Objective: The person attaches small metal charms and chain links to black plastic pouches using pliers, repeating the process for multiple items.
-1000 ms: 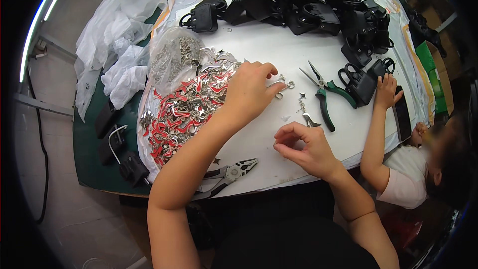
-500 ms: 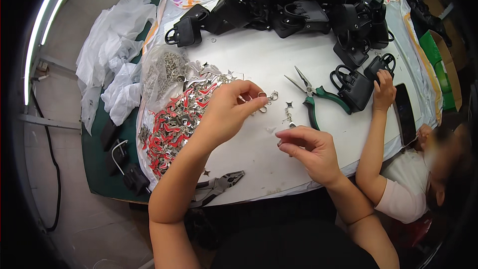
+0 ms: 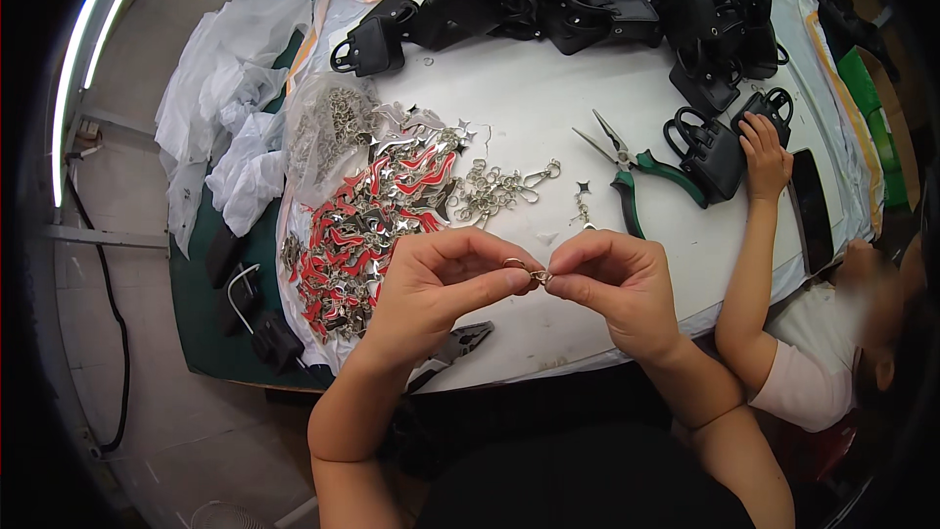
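Note:
Above the table's near edge, my left hand [image 3: 441, 279] and my right hand [image 3: 627, 284] meet fingertip to fingertip. Each pinches a side of small silver metal rings [image 3: 538, 276]; the fingers hide exactly how these link. Just beyond my right hand lies a short chain with a star charm [image 3: 584, 188], its lower end partly covered. A small heap of silver clasps and rings [image 3: 485, 192] sits past my left hand, beside a pile of red and silver charms [image 3: 377, 196]. Near my left wrist are grey pliers [image 3: 455, 351], partly hidden by the arm.
Long-nose pliers with green handles [image 3: 632, 162] lie open to the right. Black miniature handbags [image 3: 612, 15] are heaped along the far side. Another person's hand [image 3: 767, 157] rests on a small bag, near a dark phone [image 3: 811, 211]. A clear bag of chains [image 3: 328, 132] sits left.
My left hand has left the clasp heap and come nearer and right, a metal ring in its fingers. It now meets my right hand. The view has shifted slightly.

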Demonstrator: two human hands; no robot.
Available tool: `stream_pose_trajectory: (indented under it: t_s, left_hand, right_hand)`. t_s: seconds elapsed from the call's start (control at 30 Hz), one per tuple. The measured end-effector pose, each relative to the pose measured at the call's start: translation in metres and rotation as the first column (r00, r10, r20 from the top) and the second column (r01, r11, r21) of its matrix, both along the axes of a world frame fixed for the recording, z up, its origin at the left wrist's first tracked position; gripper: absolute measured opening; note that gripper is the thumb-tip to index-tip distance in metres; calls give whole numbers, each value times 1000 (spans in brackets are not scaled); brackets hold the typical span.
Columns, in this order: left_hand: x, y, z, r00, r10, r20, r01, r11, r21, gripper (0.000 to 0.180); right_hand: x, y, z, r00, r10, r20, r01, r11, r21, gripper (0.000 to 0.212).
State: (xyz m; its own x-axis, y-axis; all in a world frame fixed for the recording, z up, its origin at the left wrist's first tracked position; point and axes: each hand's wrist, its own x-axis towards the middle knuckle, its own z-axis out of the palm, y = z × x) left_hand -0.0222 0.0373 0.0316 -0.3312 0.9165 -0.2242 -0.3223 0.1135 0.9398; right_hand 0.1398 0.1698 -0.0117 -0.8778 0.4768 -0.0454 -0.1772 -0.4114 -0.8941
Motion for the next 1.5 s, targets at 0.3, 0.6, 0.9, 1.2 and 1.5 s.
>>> stream_pose_trajectory:
  t_s: [0.3,0.6,0.9,1.2,1.5]
  left_hand:
    - [-6,16,-8,983,-108,-151,89,988,-126,20]
    - [48,199,-45,74,32,-997,-96,995,25,45]
    - [25,145,-19,928,-65,-366,172,948,267,25]
    - [39,-16,-9,996,92,2,-90,969,230,39]
    - [58,-55,-36,956,289,-53,-245,884,397,133]
  right_hand:
    - [17,-4,6,978,-136,-161,172,956,238,17]
    - [71,-1,29,894,-312,-320,443,716,539,22]
    - [81,9,26,860,-397,-321,501,775,384,18]
    - [24,-25,10,936,-117,-332,67,985,-158,11]
    - [12,-45,14,960,105,-260,-254,721,-645,9]
